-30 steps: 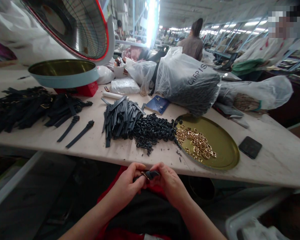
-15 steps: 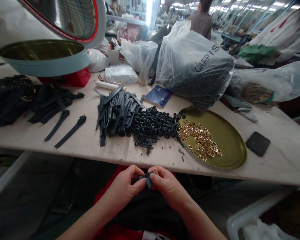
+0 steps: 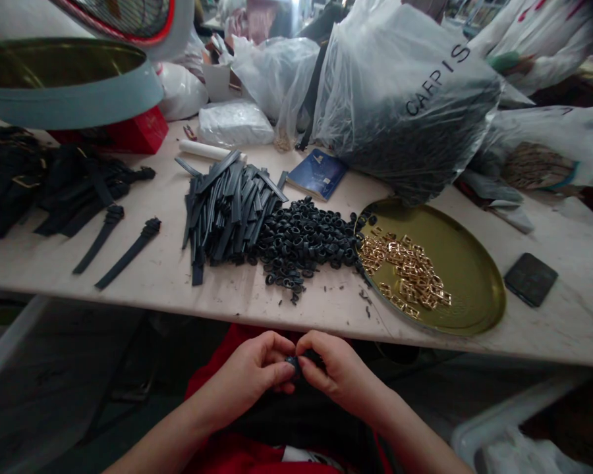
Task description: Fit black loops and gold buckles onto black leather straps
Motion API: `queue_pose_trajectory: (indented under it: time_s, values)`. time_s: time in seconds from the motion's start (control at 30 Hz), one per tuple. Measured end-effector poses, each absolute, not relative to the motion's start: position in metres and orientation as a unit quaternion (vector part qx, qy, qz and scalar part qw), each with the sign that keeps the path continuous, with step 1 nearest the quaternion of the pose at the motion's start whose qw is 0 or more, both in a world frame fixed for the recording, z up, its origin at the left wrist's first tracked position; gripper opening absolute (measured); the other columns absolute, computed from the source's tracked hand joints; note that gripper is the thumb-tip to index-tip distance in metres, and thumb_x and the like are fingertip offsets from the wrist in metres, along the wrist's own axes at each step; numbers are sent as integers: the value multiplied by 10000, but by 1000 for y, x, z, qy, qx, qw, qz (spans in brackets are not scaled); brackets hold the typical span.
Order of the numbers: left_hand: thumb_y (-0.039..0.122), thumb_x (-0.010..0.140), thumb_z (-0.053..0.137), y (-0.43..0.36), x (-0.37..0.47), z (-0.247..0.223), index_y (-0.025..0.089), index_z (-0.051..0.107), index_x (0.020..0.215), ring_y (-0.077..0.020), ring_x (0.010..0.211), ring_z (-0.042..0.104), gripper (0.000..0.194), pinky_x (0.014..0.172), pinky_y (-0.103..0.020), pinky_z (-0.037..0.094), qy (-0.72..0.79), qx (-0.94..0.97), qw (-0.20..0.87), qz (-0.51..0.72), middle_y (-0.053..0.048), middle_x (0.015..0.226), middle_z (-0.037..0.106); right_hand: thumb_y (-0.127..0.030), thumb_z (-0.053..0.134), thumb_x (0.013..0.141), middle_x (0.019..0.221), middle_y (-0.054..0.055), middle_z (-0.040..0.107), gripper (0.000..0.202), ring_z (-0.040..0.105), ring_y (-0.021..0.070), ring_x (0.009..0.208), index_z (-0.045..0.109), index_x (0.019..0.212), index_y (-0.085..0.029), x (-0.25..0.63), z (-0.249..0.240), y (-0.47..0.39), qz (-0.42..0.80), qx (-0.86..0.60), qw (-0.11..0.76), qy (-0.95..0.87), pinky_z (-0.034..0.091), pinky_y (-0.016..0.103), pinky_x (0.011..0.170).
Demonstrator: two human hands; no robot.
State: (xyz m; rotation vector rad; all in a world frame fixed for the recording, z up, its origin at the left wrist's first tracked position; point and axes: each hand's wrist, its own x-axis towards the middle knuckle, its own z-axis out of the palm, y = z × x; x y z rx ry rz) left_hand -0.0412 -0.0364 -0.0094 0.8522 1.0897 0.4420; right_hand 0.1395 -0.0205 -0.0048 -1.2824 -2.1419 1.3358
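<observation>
My left hand point(image 3: 264, 365) and my right hand point(image 3: 329, 362) meet in front of the table edge, above my lap. Both are closed, fingertips pinching a small dark strap point(image 3: 292, 363) between them; most of it is hidden by the fingers. Just beyond, on the table, lie a pile of black strap strips point(image 3: 232, 207) and a heap of small black loops point(image 3: 309, 237). To their right, gold buckles point(image 3: 418, 270) rest in a round gold-coloured tray point(image 3: 467, 283).
Two straps with bunched ends point(image 3: 128, 253) lie at left, near a heap of black straps with buckles point(image 3: 10, 178). Behind stand a fan point(image 3: 128, 20), a blue booklet point(image 3: 317, 173) and a big plastic bag point(image 3: 400, 99). A black flat square point(image 3: 531, 279) sits at right.
The strap piece that stuck out between my fingers is now mostly covered by them. My right hand's fingers have shifted and curled. The view has tilted down and come closer to the table.
</observation>
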Motion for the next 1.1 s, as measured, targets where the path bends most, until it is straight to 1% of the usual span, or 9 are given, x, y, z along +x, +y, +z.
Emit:
queue_pose_trajectory:
  time_s: [0.1,0.23,0.33,0.4,0.5,0.7,0.8,0.93,1.1]
  values:
    - [199,715,578,-38,-38,-9,141,541,897,-109,623,593,194,579,-210,423,495,391,754,186,4,742,626,-183,477,785,752,3,591,69,527,127,675,544,804,-190,142,-4,-26,487,-431,134,-747,386,219,594]
    - [279,729,566,-36,-39,-1,153,534,885,-109,628,581,203,569,-208,435,505,421,732,175,4,772,617,-220,409,848,766,5,570,97,526,119,687,501,850,-189,139,-15,-39,501,-475,238,-683,412,214,617]
    - [359,787,467,-37,-42,5,149,537,723,-94,495,527,231,473,-193,380,518,513,679,86,22,622,584,-228,401,857,758,12,567,99,530,129,684,492,870,-191,134,-23,-49,455,-502,285,-678,415,227,616]
    - [363,803,425,-40,-43,8,155,515,655,-88,454,497,270,440,-188,347,522,558,643,58,33,567,552,-215,409,850,760,17,574,86,540,138,695,491,866,-195,129,-24,-54,424,-493,289,-703,417,241,631]
    - [336,793,424,-47,-43,11,159,515,685,-83,455,483,226,426,-180,339,530,579,614,78,41,583,537,-186,409,843,765,18,581,81,550,140,697,487,858,-200,124,-21,-60,398,-456,288,-742,422,246,638]
    - [314,756,458,-57,-54,31,163,496,656,-75,435,458,186,421,-176,321,528,562,632,76,49,558,524,-182,396,852,755,18,584,93,561,142,684,487,861,-203,118,-13,-61,343,-437,289,-780,427,246,627]
    - [326,790,406,-63,-58,35,165,481,610,-72,422,444,252,429,-177,318,520,570,629,96,48,526,512,-192,397,856,771,19,593,88,571,142,704,484,865,-205,116,-9,-63,344,-436,281,-782,433,242,640]
    - [329,784,417,-74,-53,30,167,477,611,-75,418,448,245,411,-170,310,525,573,618,120,47,516,504,-205,383,860,747,20,592,105,571,146,684,485,839,-205,115,-8,-76,345,-450,274,-777,439,249,625]
    - [302,784,400,-83,-49,37,160,552,682,-89,443,481,232,417,-172,333,527,617,575,105,28,558,542,-245,326,893,797,25,620,176,605,142,720,499,917,-220,121,-12,-88,383,-449,316,-743,476,224,631]
